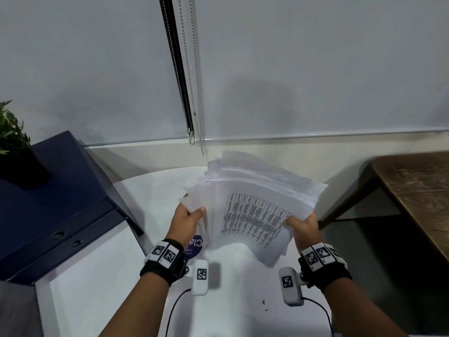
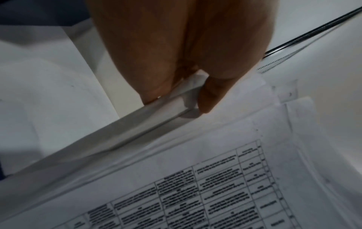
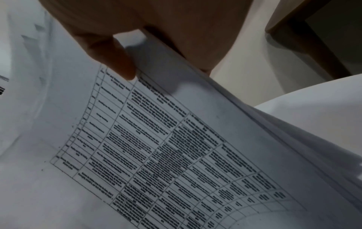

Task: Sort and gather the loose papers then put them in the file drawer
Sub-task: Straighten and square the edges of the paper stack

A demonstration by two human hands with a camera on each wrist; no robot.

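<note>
A thick, uneven stack of white papers (image 1: 252,203) is held up above the white round table (image 1: 150,190); its top sheet carries a printed table. My left hand (image 1: 188,218) grips the stack's left edge, thumb on top. My right hand (image 1: 302,224) grips the right edge, thumb on the printed sheet. In the left wrist view my left hand (image 2: 197,96) pinches the papers (image 2: 215,178) at their edge. Over in the right wrist view my right hand (image 3: 137,58) clamps the papers (image 3: 176,147) between thumb and fingers. A dark blue file cabinet (image 1: 60,203) with closed drawers stands at left.
A potted plant (image 1: 12,142) sits on the cabinet. A purple sticker (image 1: 195,246) lies on the table under the left wrist. A brown wooden table (image 1: 418,190) stands at right. Blind cords (image 1: 192,93) hang before the wall behind the papers.
</note>
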